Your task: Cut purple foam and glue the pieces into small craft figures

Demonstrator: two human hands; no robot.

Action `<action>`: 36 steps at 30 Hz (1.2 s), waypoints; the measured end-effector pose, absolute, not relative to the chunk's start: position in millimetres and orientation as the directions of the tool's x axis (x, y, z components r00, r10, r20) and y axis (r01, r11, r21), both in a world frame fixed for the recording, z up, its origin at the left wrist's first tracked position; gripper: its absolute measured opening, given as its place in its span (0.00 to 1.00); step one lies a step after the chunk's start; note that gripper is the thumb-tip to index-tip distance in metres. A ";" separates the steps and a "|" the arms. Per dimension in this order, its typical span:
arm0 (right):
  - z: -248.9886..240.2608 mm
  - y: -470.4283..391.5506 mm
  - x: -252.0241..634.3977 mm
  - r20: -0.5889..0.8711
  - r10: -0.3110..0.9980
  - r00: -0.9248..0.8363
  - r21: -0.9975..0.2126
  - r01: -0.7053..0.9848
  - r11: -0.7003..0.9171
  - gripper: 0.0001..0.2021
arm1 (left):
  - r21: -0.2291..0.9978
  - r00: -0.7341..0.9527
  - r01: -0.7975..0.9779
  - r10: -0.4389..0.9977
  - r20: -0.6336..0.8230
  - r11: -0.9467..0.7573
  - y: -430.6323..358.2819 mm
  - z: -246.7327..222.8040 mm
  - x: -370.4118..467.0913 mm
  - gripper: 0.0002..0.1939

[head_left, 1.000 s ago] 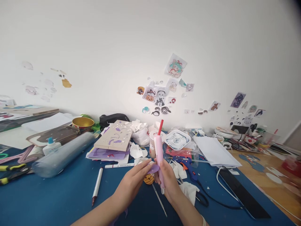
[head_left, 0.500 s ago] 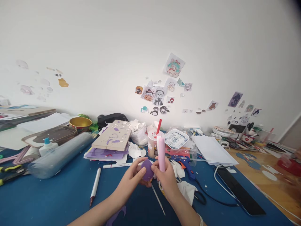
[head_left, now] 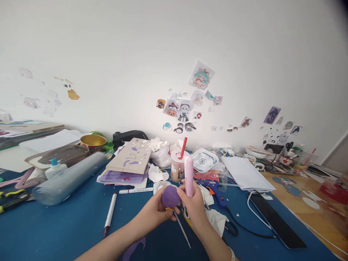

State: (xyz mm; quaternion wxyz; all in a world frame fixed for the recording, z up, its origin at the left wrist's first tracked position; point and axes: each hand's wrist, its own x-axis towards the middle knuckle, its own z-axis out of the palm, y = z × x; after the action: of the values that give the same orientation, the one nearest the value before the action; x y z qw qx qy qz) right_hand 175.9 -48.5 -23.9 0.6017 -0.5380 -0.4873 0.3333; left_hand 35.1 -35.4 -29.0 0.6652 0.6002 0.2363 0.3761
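Pinching harder, my left hand [head_left: 158, 211] could crease its thin-looking round purple sheet [head_left: 171, 197], eight o'clock from the pink plastic-looking stick [head_left: 189, 177] my right hand [head_left: 194, 206] clasps.

on the tabletop [head_left: 65, 226] at lower centre, a cup [head_left: 176, 172] stands behind the right hand [head_left: 194, 203]; a marker [head_left: 110, 214] lies lower left.
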 end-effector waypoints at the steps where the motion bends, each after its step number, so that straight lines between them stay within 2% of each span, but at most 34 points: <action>1: -23.6 -48.6 176.0 0.230 0.928 0.292 -0.971 0.130 0.200 0.14 | 0.982 0.603 -0.189 0.787 0.131 -0.018 -34.1 -28.0 33.3 0.29; 4: -24.5 -49.9 173.3 0.254 0.938 0.234 -0.963 0.149 0.224 0.14 | 0.993 0.516 -0.057 0.848 0.121 -0.107 -29.5 -24.6 27.8 0.20; 8: -28.4 -51.0 169.6 0.292 0.935 0.200 -0.954 0.129 0.270 0.15 | 0.985 0.400 0.061 0.908 0.122 -0.159 -25.6 -22.7 24.3 0.19; 12: -33.2 -48.5 171.4 0.278 0.942 0.190 -0.959 0.108 0.261 0.15 | 0.997 0.325 -0.078 0.944 0.052 -0.028 -26.7 -20.7 24.0 0.20; 15: -35.0 -45.5 173.4 0.269 0.939 0.213 -0.958 0.157 0.239 0.16 | 0.983 0.349 -0.173 0.937 -0.005 0.070 -29.0 -18.2 23.8 0.21; 18: -33.0 -43.8 175.9 0.269 0.928 0.258 -0.951 0.222 0.214 0.15 | 0.976 0.409 -0.187 0.912 -0.027 0.113 -30.5 -15.9 23.7 0.20; 21: -29.4 -44.1 178.3 0.252 0.917 0.309 -0.958 0.213 0.192 0.16 | 0.982 0.468 -0.153 0.883 -0.028 0.112 -29.1 -15.7 22.9 0.25; 23: -27.6 -45.1 178.5 0.245 0.926 0.288 -0.961 0.194 0.194 0.16 | 0.993 0.428 -0.113 0.903 0.023 0.029 -26.2 -17.6 21.7 0.24; 26: -26.3 -47.5 176.5 0.260 0.938 0.229 -0.958 0.180 0.222 0.16 | 0.980 0.322 0.057 0.933 0.162 -0.190 -22.1 -23.1 20.3 0.15; 29: -24.9 -49.0 175.9 0.267 0.931 0.247 -0.958 0.174 0.229 0.15 | 0.969 0.418 0.133 0.898 0.136 -0.208 -21.3 -28.7 20.3 0.13; 33: -22.1 -48.1 180.0 0.221 0.923 0.315 -0.971 0.157 0.179 0.15 | 0.979 0.599 0.110 0.797 0.074 -0.174 -23.0 -32.6 20.1 0.18; 36: -21.7 -47.5 180.6 0.230 0.919 0.319 -0.968 0.170 0.184 0.15 | 0.974 0.632 0.134 0.772 0.059 -0.184 -23.3 -32.7 20.4 0.20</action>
State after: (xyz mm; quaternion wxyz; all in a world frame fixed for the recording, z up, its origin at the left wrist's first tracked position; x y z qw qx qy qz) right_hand 180.6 -47.5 -21.7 0.5927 -0.5550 -0.4906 0.3163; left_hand 20.4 -23.3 -32.7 0.5541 0.7136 0.3175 0.2881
